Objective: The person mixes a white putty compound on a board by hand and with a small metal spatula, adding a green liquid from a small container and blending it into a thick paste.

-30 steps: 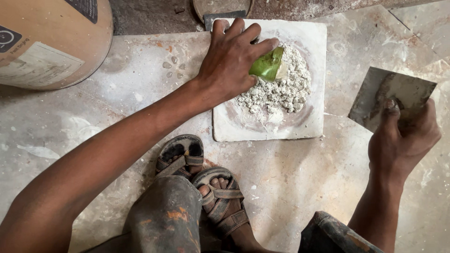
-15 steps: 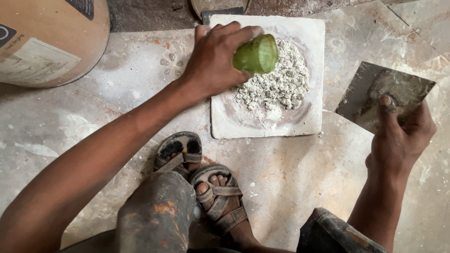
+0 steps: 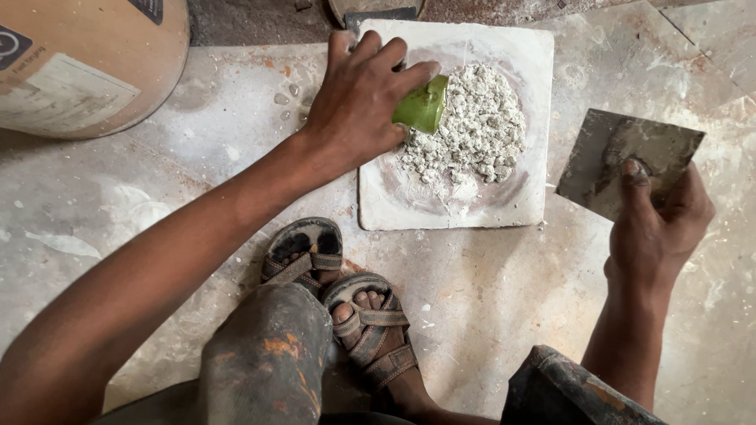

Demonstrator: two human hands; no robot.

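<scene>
At the far left of the floor (image 3: 488,315) stands a tan drum (image 3: 79,63). Our left hand (image 3: 358,98) clasps a small green cup (image 3: 423,106), tipped with its mouth toward the crumbly white powder heap (image 3: 472,130) just to its right on the square white slab (image 3: 528,208). Well right of the slab, our right hand (image 3: 657,228) pinches a flat metal trowel blade (image 3: 626,161), raised and angled.

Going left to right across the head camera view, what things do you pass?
Tan drum → left hand → green cup → pile of white crumbly powder on the square white slab → flat metal trowel blade, held by the right hand.
</scene>
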